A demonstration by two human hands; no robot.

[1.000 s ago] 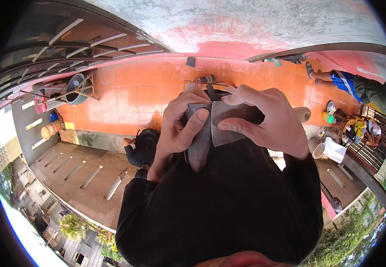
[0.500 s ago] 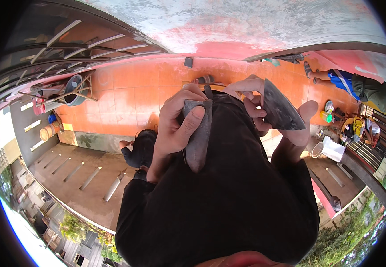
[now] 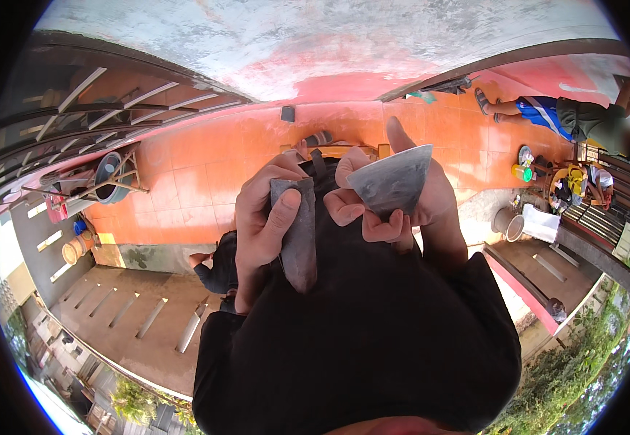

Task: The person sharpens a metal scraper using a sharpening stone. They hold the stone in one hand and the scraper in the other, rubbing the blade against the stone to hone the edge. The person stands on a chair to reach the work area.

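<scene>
Closed around a dark grey, tapering, horn-shaped piece (image 3: 299, 250), my left hand (image 3: 257, 217) presses its thumb on the front face near the blunt upper end. The narrow rounded end points down in front of my black shirt (image 3: 351, 341). A flat, grey, roughly triangular piece (image 3: 393, 180) with a scuffed surface is gripped in my right hand (image 3: 438, 192). Its wide edge faces up, and my fingers hold it along the lower edge. The two pieces are apart, side by side at chest height.
Orange floor tiles (image 3: 191, 181) run to a pink and grey wall (image 3: 358, 51). At left a grey basin (image 3: 109, 174) rests by a wooden frame; an orange bucket (image 3: 75, 251) is below it. A person (image 3: 213, 272) is low at left, and another (image 3: 569, 119) is at far right.
The triangular piece in my right hand has turned, its wide edge now upward, and shifted left. My left hand with the horn-shaped piece has moved slightly left and down.
</scene>
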